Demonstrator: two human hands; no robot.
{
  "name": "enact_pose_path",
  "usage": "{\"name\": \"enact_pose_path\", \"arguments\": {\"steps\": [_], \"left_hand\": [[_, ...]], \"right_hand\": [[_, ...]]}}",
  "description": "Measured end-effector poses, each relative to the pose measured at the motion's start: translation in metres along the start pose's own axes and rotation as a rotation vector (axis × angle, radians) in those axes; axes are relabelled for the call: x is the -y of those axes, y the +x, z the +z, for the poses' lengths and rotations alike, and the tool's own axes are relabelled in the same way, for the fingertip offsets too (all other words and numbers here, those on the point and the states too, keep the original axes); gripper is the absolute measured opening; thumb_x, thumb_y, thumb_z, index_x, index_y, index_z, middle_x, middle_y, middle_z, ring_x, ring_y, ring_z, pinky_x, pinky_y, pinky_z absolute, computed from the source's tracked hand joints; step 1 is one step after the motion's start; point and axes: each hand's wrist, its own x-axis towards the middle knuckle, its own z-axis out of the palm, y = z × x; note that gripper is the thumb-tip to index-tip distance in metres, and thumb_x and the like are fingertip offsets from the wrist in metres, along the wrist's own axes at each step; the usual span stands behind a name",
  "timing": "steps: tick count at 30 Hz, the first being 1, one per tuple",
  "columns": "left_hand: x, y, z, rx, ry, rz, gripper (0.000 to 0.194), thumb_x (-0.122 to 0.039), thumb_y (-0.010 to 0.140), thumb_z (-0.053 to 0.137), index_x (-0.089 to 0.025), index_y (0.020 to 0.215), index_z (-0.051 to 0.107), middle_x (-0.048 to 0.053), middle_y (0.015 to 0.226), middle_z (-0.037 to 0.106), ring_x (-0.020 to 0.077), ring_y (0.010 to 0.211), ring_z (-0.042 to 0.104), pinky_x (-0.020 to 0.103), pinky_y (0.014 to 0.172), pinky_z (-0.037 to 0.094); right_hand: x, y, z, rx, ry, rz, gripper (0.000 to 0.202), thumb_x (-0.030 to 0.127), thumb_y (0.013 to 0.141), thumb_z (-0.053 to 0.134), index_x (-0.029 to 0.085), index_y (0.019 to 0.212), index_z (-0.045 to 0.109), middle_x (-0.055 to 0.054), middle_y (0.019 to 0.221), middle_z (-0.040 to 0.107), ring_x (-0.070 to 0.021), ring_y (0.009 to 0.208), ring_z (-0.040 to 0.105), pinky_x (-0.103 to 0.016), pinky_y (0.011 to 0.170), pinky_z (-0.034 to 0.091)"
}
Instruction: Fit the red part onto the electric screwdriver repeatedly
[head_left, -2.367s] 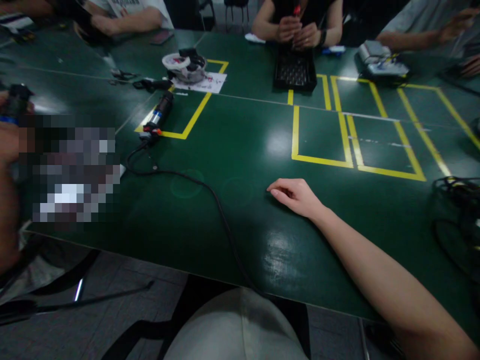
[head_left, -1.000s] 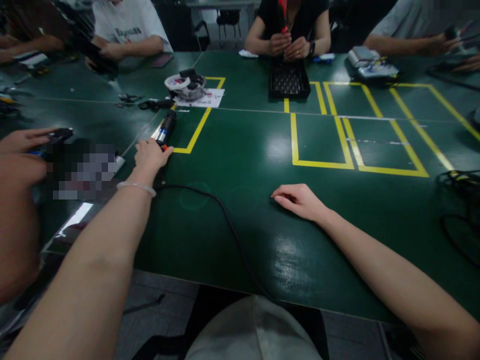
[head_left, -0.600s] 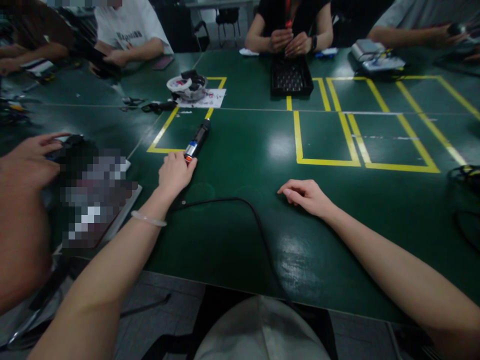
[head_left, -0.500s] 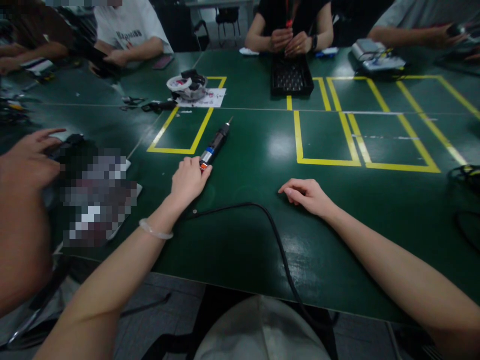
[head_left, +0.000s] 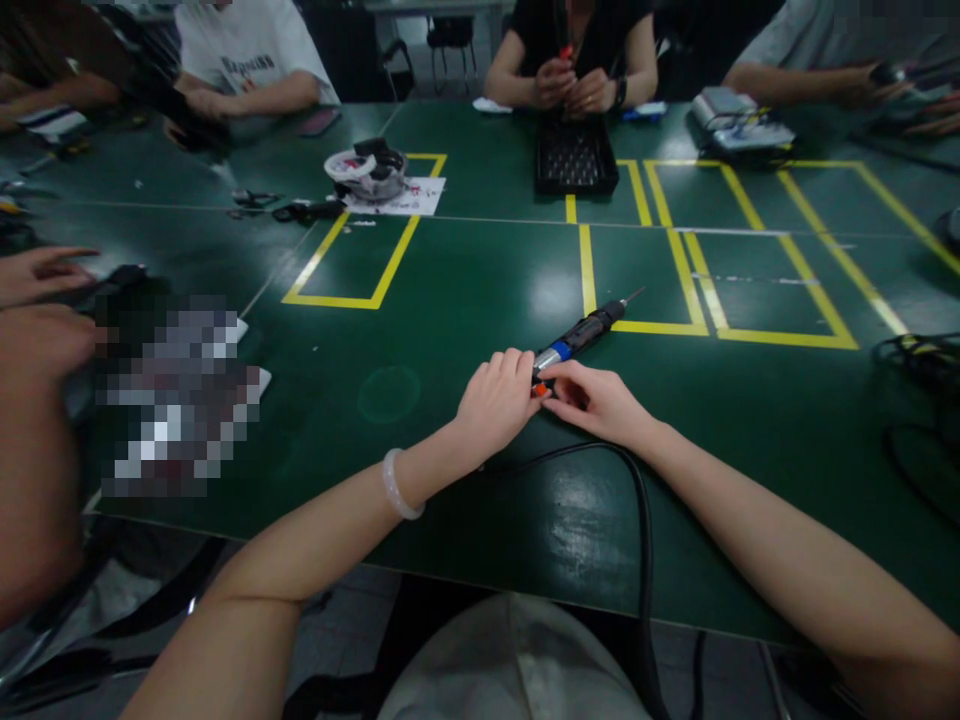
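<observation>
An electric screwdriver (head_left: 581, 335), dark with a blue and silver band and a thin bit, lies slanted on the green table, its tip toward the upper right. My left hand (head_left: 499, 400), with a pale bangle at the wrist, is closed over its rear end. From the right side, my right hand (head_left: 596, 398) meets the same rear part, thumb and forefinger curled around it beside an orange piece. The fingers' exact hold is partly hidden. A black cable (head_left: 641, 510) runs beneath my forearms and over the table's front edge.
Yellow tape boxes (head_left: 660, 328) mark the tabletop. Across it, a co-worker's hands hover over a black tray (head_left: 576, 165). A tub of parts (head_left: 367, 170) stands on paper at the back left. A neighbour's arm (head_left: 37, 450) reaches in at left; coiled cables (head_left: 922, 360) lie at right.
My left hand has carried the electric screwdriver rightward, turning its bit further right. My right hand, formerly apart from it, now has its fingers on the rear end. The cable has shifted right.
</observation>
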Motion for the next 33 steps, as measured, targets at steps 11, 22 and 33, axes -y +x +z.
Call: {"name": "enact_pose_path", "arguments": {"steps": [11, 22, 33], "left_hand": [[0.026, -0.006, 0.004, 0.030, -0.269, 0.155, 0.074, -0.039, 0.091, 0.073, -0.011, 0.150, 0.038, 0.017, 0.140, 0.052, 0.0337, 0.122, 0.051, 0.043, 0.104, 0.044], [0.027, -0.006, 0.008, 0.015, -0.277, 0.163, 0.079, -0.040, 0.088, 0.076, -0.009, 0.150, 0.038, 0.018, 0.140, 0.052, 0.0336, 0.121, 0.050, 0.044, 0.104, 0.044], [0.024, -0.008, 0.011, -0.014, -0.253, 0.160, 0.082, -0.042, 0.088, 0.078, -0.008, 0.150, 0.037, 0.018, 0.139, 0.052, 0.0335, 0.118, 0.051, 0.043, 0.102, 0.045]], "right_hand": [[0.000, 0.003, 0.004, 0.054, 0.537, 0.340, 0.027, 0.044, 0.090, 0.065, 0.020, 0.086, 0.052, 0.007, 0.061, 0.048, -0.0080, 0.048, 0.045, -0.021, 0.046, 0.036], [0.003, -0.003, -0.001, 0.038, -0.090, -0.069, 0.009, 0.027, 0.097, 0.058, 0.020, 0.100, 0.063, 0.001, 0.073, 0.063, -0.0106, 0.059, 0.057, -0.022, 0.058, 0.041], [0.002, -0.005, -0.002, 0.077, -0.424, -0.321, 0.023, 0.027, 0.105, 0.044, 0.019, 0.107, 0.067, -0.006, 0.089, 0.070, -0.0167, 0.081, 0.066, -0.027, 0.069, 0.047]]}}
